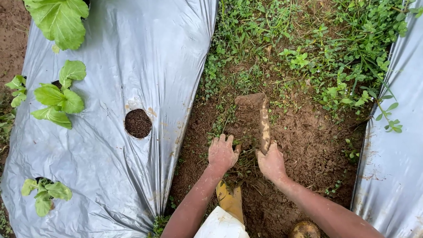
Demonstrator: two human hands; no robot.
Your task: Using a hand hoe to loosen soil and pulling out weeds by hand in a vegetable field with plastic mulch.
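- Head view: a person crouches over a strip of bare brown soil [304,145] between two sheets of silver plastic mulch, both forearms smeared with mud.
- The right hand [272,163] is wrapped around the mud-caked handle of a short hoe [263,121], fingers pressed together on the shaft; the blade is sunk in the soil at the far end, just ahead of the hands.
- The left hand [222,153] lies palm-down on the ground, fingers slightly spread and curled into a tuft of uprooted weeds [240,152] that sits between the two hands. Whether it actually pinches the stems cannot be told.
- Beyond the hoe blade, a dense patch of green weeds [317,48] covers the upper part of the furrow.
- The left plastic sheet [132,57] carries a round planting hole [138,123] filled with dark soil, well apart from the hands.
- Leafy green seedlings [59,99] grow through other openings along the sheet's left side, with a larger leafy plant [59,20] at the top and a smaller one [46,194] near the bottom.
- The right plastic sheet [396,154] edges the furrow on the other side.
- A yellow muddy boot [230,200] shows below the left wrist, and a second boot toe [305,230] near the right forearm.
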